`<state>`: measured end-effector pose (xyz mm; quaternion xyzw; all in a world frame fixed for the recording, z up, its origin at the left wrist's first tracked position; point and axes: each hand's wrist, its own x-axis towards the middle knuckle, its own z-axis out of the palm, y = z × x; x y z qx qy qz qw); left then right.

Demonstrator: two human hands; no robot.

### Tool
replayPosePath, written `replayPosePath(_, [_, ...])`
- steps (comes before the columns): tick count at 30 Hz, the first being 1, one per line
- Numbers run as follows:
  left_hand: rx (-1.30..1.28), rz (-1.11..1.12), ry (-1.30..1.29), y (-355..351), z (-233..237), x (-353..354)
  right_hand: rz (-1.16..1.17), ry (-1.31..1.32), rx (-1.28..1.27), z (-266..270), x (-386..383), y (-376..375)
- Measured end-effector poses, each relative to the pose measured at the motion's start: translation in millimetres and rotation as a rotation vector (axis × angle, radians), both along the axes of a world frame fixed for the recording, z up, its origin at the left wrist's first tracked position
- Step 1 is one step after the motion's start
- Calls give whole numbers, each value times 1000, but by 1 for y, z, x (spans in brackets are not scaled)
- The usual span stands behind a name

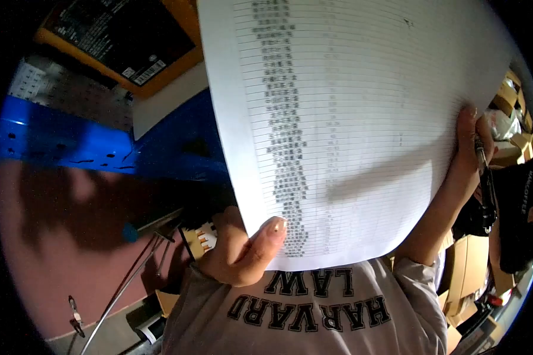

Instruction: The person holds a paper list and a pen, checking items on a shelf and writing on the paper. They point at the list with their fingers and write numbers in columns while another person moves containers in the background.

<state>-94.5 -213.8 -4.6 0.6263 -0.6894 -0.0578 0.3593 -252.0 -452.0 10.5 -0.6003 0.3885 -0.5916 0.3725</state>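
Observation:
A large white printed sheet (361, 136), ruled in rows with a column of dark text, is held up in front of my chest. At its lower left corner, my left hand (243, 251) pinches the paper, thumb on the printed face and fingers behind. My right hand (474, 139) grips the right edge, its thumb pressing on the front. A thin dark object (485, 183) runs down from beside the right fingers; I cannot tell what it is. A shadow falls across the sheet's lower right.
Blue metal shelving (65, 139) stands at left, with an orange and black box (124, 41) on it. Cardboard boxes (465, 275) pile up on the right, near a black bag with lettering (518, 213). A thin metal rod (121, 290) slants at lower left above the reddish floor (47, 236).

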Motion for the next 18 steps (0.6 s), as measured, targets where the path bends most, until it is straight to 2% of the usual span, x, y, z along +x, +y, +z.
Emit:
replayPosePath(3, [-87,50,233,1,-14,-7,-64,-168,92,-5,9,4])
replayPosePath(4, [-400,-106,-79,-7,-33,5,-22,-84,124,-7,2,2])
replayPosePath(7, [-481,14,-72,-13,-22,-8,-14,-11,93,0,-1,-4])
replayPosePath(8, [-447,25,-150,-12,-27,-7,-20,-5,72,4,0,-3])
replayPosePath(12, [-206,85,-8,-10,-32,-12,-5,-1,42,1,-5,-9])
replayPosePath(14, [-185,59,16,-12,-34,-10,-4,101,61,-4,-10,-15])
replayPosePath(17, [-160,11,71,-16,-32,-7,174,122,111,-13,-24,-30])
replayPosePath(18, [-143,-2,112,-17,-32,-6,160,107,118,-13,-23,-29])
